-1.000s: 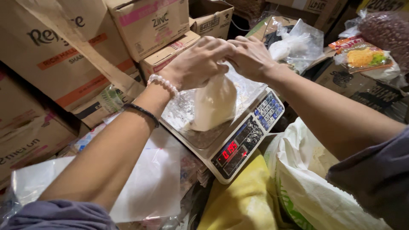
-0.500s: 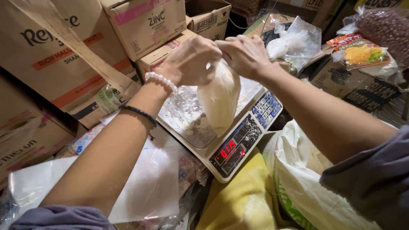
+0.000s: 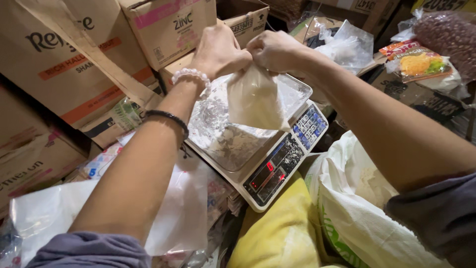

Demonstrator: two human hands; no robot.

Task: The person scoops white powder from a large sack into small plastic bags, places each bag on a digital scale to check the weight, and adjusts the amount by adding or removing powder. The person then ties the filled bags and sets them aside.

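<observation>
- left hand (image 3: pixel 218 49) fisted on the gathered neck of a small clear bag of white powder (image 3: pixel 255 101); fingers curled tight together on the plastic; pearl bracelet and black band on that wrist
- right hand (image 3: pixel 275 49) right against it, knuckles touching or nearly so; fingers also pinched shut on the same bag neck
- bag hangs straight down from both grips; long axis near vertical, slightly tilted toward the keypad; neck up at the fingers, fat bottom below
- bag is lifted clear of the scale pan (image 3: pixel 223 139); bottom corner hovers over the pan's right half, no contact that I can see; pan dusted with white powder
- both hands equally near, both at the top end; nothing supports the bag underneath
- electronic scale (image 3: pixel 277 164) sits tilted; red digit display and blue-white keypad face the person
- below right: open white sack (image 3: pixel 367 198) with powder inside; yellow sack (image 3: pixel 277 233) beside it
- flat clear plastic bags (image 3: pixel 183 208) lie under the left forearm
- cardboard boxes (image 3: pixel 64 59) stacked behind and left; packed snack bags (image 3: pixel 421 64) at far right
</observation>
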